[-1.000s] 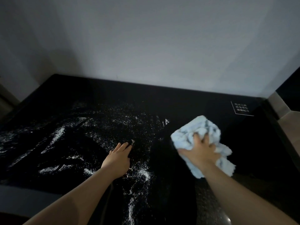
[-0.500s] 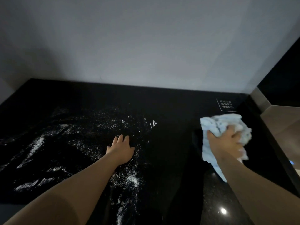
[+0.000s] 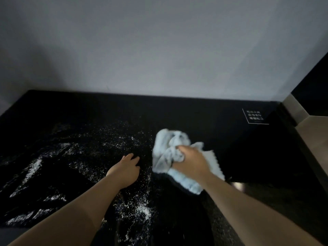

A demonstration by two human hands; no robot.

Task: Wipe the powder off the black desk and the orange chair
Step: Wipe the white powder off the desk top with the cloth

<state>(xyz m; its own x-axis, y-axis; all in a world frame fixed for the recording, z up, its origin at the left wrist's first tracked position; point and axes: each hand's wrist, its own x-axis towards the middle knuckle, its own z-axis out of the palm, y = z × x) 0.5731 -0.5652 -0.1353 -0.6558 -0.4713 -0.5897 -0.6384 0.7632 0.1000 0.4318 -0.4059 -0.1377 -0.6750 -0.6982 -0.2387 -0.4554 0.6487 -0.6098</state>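
The right hand [image 3: 192, 161], at centre right of the frame, grips a bunched light-blue cloth [image 3: 170, 148] pressed on the black desk [image 3: 204, 114]. The left hand [image 3: 126, 168], fingers relaxed and holding nothing, rests flat among the white powder [image 3: 142, 208] spread over the centre and left. Risk: a fast sweep could flick powder off the near edge, and the left palm may smear it; the orange chair is not in view

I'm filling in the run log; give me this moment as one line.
stage: wiping desk | right hand: grips blue cloth | left hand: flat on black desk | powder: remains left of cloth
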